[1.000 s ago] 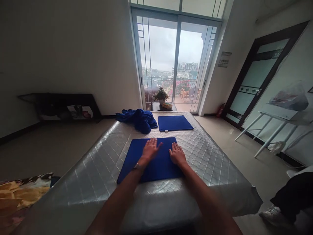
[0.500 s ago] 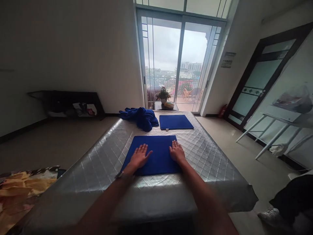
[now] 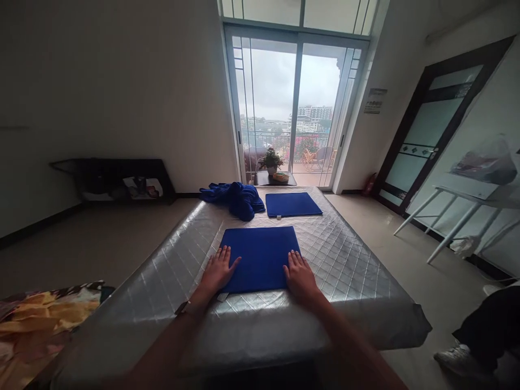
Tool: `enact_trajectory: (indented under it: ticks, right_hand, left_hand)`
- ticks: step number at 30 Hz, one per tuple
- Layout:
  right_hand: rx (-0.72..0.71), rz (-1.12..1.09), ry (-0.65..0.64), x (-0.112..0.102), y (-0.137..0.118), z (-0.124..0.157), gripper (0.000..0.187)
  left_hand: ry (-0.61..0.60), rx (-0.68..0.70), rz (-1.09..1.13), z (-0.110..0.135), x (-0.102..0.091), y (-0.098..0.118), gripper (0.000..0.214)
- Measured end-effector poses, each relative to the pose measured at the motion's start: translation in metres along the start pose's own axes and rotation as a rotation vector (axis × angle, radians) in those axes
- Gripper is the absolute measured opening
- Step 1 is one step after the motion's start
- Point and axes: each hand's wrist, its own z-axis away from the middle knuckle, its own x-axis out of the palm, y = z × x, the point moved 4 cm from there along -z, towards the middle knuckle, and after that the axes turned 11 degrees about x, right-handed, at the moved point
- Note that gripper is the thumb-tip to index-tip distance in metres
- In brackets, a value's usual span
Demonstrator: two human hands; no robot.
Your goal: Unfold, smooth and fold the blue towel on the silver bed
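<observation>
A folded blue cloth (image 3: 260,260) lies flat and squared in front of me on the silver quilted cover (image 3: 345,271). My left hand (image 3: 219,269) rests flat on its left edge, fingers stretched out and thumb apart. On its right edge lies my right hand (image 3: 299,275), also open with the fingers extended. A small white tag pokes out at the near left corner. Farther back sits a second folded blue cloth (image 3: 293,204) with a white tag at its near edge. Left of that one is a crumpled heap of blue cloth (image 3: 235,199).
Yellow and patterned fabric (image 3: 49,311) is piled at the lower left. A potted plant (image 3: 271,159) stands on a small table beyond the far edge. At right are a white table (image 3: 479,196) with a plastic bag and a person's shoe (image 3: 455,358).
My left hand has slid left and nearer to me, to the cloth's left edge. My right hand has come nearer along the right edge. The near left tag now shows.
</observation>
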Motion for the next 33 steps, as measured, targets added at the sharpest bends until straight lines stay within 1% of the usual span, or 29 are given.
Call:
enact_trajectory:
  ticks: [3, 4, 5, 6, 7, 8, 10, 12, 13, 14, 15, 16, 17, 18, 20, 24, 26, 27, 29, 33]
  right_hand:
    - [0.039, -0.009, -0.075, 0.009, 0.004, 0.011, 0.065]
    - [0.044, -0.012, -0.084, 0.010, 0.005, 0.011, 0.066]
    - [0.047, -0.016, -0.086, 0.011, 0.005, 0.010, 0.066]
    - [0.050, -0.020, -0.087, 0.011, 0.005, 0.009, 0.066]
    - [0.049, -0.024, -0.086, 0.011, 0.005, 0.009, 0.066]
    - [0.048, -0.024, -0.083, 0.011, 0.005, 0.008, 0.066]
    - [0.036, -0.014, -0.074, 0.012, 0.007, 0.008, 0.064]
    - [-0.003, 0.010, -0.074, 0.013, 0.008, 0.009, 0.064]
    - [-0.023, 0.024, -0.078, 0.014, 0.009, 0.010, 0.065]
    - [-0.037, 0.036, -0.083, 0.015, 0.009, 0.010, 0.066]
    - [-0.045, 0.044, -0.088, 0.015, 0.010, 0.010, 0.066]
    - [-0.040, 0.045, -0.089, 0.015, 0.010, 0.010, 0.066]
    - [-0.024, 0.040, -0.087, 0.014, 0.009, 0.010, 0.065]
    - [-0.006, 0.031, -0.084, 0.014, 0.009, 0.009, 0.065]
    - [0.022, 0.012, -0.081, 0.012, 0.007, 0.008, 0.066]
    - [0.035, 0.004, -0.093, 0.009, 0.005, 0.008, 0.067]
    - [0.035, 0.008, -0.096, 0.009, 0.005, 0.009, 0.067]
    - [0.036, 0.011, -0.095, 0.009, 0.005, 0.009, 0.067]
    - [0.037, 0.018, -0.089, 0.009, 0.006, 0.009, 0.066]
    - [0.035, 0.026, -0.068, 0.009, 0.006, 0.010, 0.065]
  left_hand:
    - [-0.009, -0.007, -0.061, -0.002, -0.011, 0.005, 0.095]
    - [-0.010, -0.022, -0.071, -0.004, -0.015, 0.012, 0.096]
    - [-0.002, -0.028, -0.065, -0.006, -0.020, 0.023, 0.097]
    - [0.012, -0.013, -0.039, -0.009, -0.024, 0.039, 0.096]
    - [0.023, 0.029, 0.003, -0.012, -0.027, 0.060, 0.093]
    - [0.039, 0.102, 0.055, -0.015, -0.030, 0.084, 0.089]
    - [0.029, 0.295, 0.162, -0.018, -0.030, 0.137, 0.079]
    - [0.010, 0.496, 0.235, -0.018, -0.027, 0.182, 0.072]
    - [-0.008, 0.574, 0.262, -0.016, -0.026, 0.198, 0.070]
    - [-0.030, 0.627, 0.285, -0.015, -0.024, 0.207, 0.069]
    - [-0.058, 0.651, 0.304, -0.012, -0.022, 0.209, 0.069]
    - [-0.087, 0.649, 0.316, -0.010, -0.019, 0.205, 0.070]
    - [-0.111, 0.628, 0.320, -0.007, -0.017, 0.196, 0.071]
    - [-0.130, 0.594, 0.313, -0.003, -0.015, 0.183, 0.072]
    - [-0.151, 0.511, 0.282, 0.006, -0.011, 0.148, 0.075]
    - [-0.155, 0.282, 0.206, 0.030, -0.006, 0.065, 0.078]
    - [-0.151, 0.198, 0.174, 0.043, -0.006, 0.033, 0.078]
    - [-0.149, 0.176, 0.162, 0.049, -0.006, 0.022, 0.078]
    - [-0.152, 0.157, 0.149, 0.057, -0.007, 0.011, 0.081]
    - [-0.143, 0.140, 0.133, 0.062, -0.011, 0.013, 0.089]
